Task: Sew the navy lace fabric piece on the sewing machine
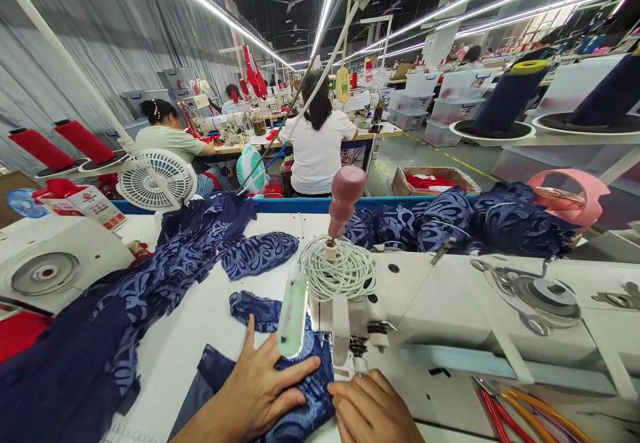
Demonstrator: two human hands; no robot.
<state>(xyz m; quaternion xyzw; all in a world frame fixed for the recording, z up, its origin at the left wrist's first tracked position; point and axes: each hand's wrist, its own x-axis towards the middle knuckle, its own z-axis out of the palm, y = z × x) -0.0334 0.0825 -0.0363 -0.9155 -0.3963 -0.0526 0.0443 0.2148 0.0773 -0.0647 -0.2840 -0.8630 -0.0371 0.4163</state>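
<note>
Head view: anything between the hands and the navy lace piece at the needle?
Nothing visible. The left hand lies flat on the navy lace piece; the right hand touches its edge just below the presser foot. The lamp hangs above the fabric, not between hands and lace.

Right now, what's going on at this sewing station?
A person sits at a white sewing machine, both hands on a piece of navy lace fabric at the needle area. The left hand lies flat on the fabric, fingers spread. The right hand is beside the presser foot, touching the fabric's edge. More navy lace is heaped to the left and behind the machine. Other workers sit with their backs turned at tables ahead.
</note>
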